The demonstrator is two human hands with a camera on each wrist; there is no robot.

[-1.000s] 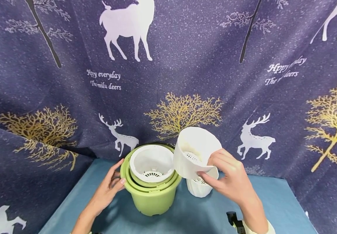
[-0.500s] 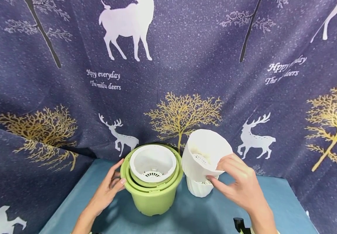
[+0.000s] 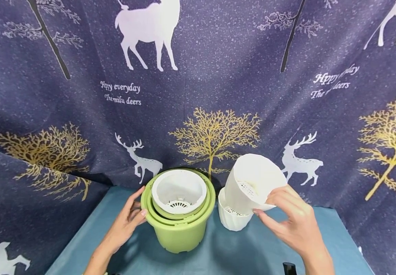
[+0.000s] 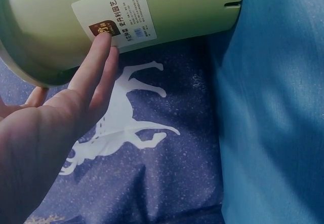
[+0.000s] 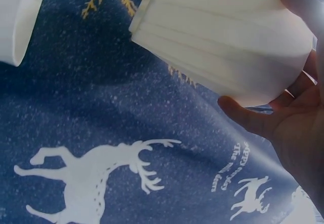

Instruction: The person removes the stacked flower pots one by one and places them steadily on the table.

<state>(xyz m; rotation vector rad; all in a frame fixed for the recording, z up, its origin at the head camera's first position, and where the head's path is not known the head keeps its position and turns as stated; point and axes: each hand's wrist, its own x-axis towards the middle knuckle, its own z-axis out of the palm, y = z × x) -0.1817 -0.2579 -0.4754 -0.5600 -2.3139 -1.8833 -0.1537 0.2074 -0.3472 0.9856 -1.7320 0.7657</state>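
My right hand pinches the rim of a white flowerpot, thumb outside and fingers over the edge. This pot is tilted, its pierced bottom showing inside, and it overlaps a smaller white flowerpot standing on the table. In the right wrist view its ribbed outer wall shows. On the left, my left hand rests against a green flowerpot, with nearly straight fingers on its labelled side. Further green pots and a white pot with a slotted bottom sit nested inside.
The blue-green cloth-covered table carries the pots. Right behind it hangs a dark blue cloth printed with deer and trees. A black device shows by the right wrist at the bottom edge.
My right hand has moved to the right with the white flowerpot, from beside the green pot to over the right part of the smaller white one. My left hand stays at the green pot.
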